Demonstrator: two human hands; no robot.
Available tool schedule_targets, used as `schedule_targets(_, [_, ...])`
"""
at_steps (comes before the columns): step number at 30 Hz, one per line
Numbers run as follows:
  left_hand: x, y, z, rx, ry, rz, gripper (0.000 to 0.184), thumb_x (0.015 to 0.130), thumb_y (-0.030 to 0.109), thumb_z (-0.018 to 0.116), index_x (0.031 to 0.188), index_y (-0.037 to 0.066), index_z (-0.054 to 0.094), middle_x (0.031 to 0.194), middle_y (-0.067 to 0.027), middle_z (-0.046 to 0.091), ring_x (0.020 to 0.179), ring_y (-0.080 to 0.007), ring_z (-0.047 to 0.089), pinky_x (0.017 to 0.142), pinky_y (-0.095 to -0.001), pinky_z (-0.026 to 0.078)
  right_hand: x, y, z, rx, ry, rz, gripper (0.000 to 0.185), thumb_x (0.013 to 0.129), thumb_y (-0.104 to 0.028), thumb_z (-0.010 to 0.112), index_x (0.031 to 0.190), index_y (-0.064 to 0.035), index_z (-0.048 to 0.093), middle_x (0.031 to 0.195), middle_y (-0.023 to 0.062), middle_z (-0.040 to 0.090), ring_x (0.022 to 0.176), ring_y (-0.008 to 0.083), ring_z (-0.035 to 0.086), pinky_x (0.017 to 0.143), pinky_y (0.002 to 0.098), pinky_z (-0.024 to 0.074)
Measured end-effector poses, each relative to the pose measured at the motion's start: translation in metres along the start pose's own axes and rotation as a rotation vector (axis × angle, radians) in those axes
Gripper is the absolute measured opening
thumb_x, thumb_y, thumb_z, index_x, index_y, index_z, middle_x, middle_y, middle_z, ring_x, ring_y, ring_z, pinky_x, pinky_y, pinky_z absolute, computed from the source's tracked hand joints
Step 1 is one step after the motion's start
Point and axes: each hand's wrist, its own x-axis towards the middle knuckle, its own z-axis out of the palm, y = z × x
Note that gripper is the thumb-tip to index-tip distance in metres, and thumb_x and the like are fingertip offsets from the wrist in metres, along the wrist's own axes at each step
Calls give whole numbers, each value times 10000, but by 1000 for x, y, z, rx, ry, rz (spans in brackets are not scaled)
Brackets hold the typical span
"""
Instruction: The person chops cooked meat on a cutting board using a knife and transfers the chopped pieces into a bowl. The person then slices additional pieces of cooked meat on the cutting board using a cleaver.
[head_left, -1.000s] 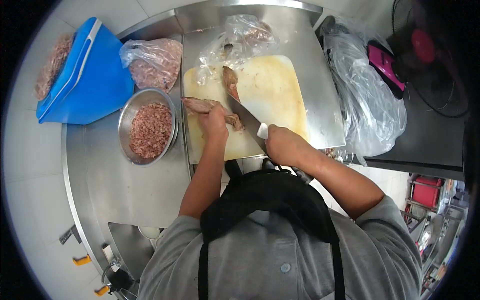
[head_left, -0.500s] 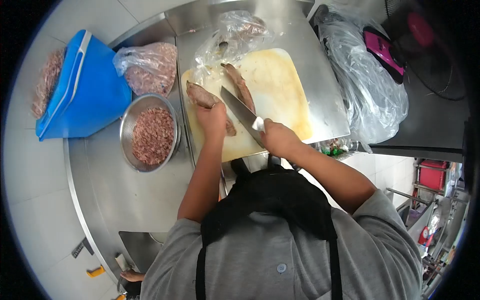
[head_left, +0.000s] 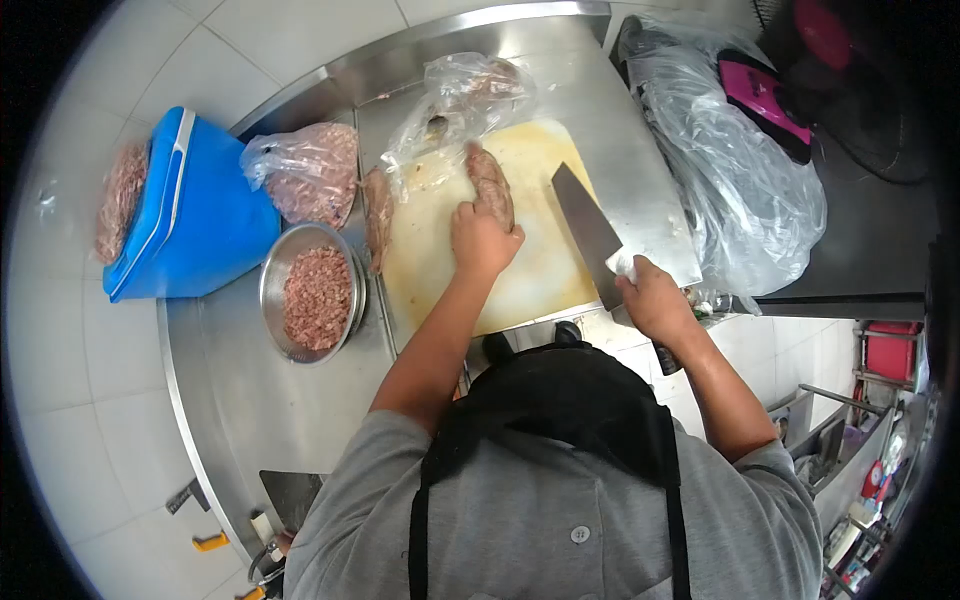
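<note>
L hand (head_left: 483,238) on meat (head_left: 488,180); R hand (head_left: 655,300) w/ knife (head_left: 588,215) over board (head_left: 540,260) edge.

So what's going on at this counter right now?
Someone's left hand holds a piece of meat on the cutting board. The right hand holds a knife to the right, clear of that meat. A second piece lies along the board's left edge, and a metal bowl of chopped meat sits farther left.

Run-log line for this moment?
left hand: on meat piece | right hand: holding chef's knife | second meat piece: left edge of cutting board
</note>
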Motion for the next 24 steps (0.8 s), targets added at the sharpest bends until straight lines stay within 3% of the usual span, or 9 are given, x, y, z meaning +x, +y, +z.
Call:
schedule_targets(2, [-2,-5,3,-161,-125,254,714,706,376,765,1248,-63,612,1184,-219,589,1130,-387,554,1008,-470,457,1,-3,-12,-38,10,5,297,989,-256,569,1061,32,552,943,318,678,939,493,656,842,562,516])
schedule_targets(5, [-14,-13,-4,-141,-163,437,605,670,290,752,1182,-10,639,1125,-217,598,1095,-408,557,972,-471,465,3,-13,-24,-94,-41,-4,293,992,-259,564,1070,23,555,928,301,686,918,480,667,822,550,526])
schedule_targets(9, [-29,-9,-17,74,-19,428,569,716,265,758,1200,-11,646,1121,-183,587,1086,-367,551,974,-463,451,15,-27,-25,-282,-132,-141,228,987,-198,523,1107,-10,573,918,234,719,861,418,708,773,502,557])
schedule_targets(11, [-36,-9,-2,-171,184,373,443,769,237,744,1146,14,680,1094,-157,588,1051,-347,552,931,-463,454,21,-32,-25,-446,-243,-166,204,973,-143,500,1112,-22,589,935,214,731,876,392,722,775,487,569])
schedule_targets(17, [-37,-18,14,-213,210,480,303,815,210,730,1049,20,708,1013,-113,575,967,-330,548,883,-459,451,43,-50,-48,-497,-364,-225,217,950,-95,501,1122,-2,596,966,210,734,883,381,729,783,480,577])
schedule_targets(24, [-28,-27,15,-246,191,528,370,777,230,769,1080,26,709,1030,-113,581,983,-331,554,867,-457,460,87,-50,16,-314,-301,-217,221,968,-123,476,1108,11,582,950,217,727,910,384,720,781,499,564])
